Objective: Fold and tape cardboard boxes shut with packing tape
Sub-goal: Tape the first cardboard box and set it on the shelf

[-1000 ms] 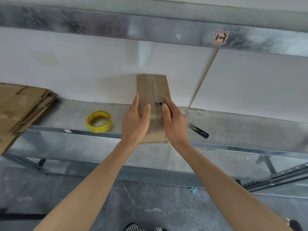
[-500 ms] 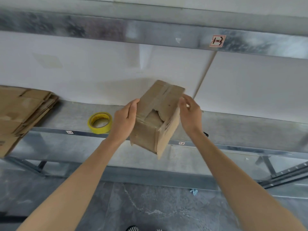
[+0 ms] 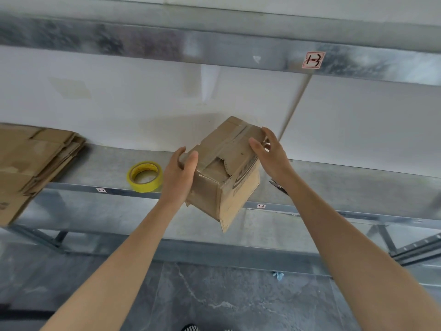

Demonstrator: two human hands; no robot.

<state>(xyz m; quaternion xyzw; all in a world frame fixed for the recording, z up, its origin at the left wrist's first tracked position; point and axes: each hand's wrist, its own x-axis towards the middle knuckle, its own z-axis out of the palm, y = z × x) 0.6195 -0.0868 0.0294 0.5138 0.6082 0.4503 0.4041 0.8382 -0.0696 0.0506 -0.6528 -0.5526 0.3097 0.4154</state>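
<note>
While the cardboard box (image 3: 224, 174) hangs tilted above the near edge of the shelf (image 3: 346, 185), probably for checking its torn taped top, the left hand (image 3: 177, 174) clasps its left end and the right hand (image 3: 272, 151) clamps its far-right corner.

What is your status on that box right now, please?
Left hand and right hand grip the cardboard box, held tilted over the shelf edge. Hole torn in top face. Tape roll idle on shelf; nothing blocking.

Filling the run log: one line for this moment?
left hand: grips torn brown cardboard box | right hand: grips box's far end | box: tilted, off grey metal shelf | yellow tape roll: on shelf
</note>
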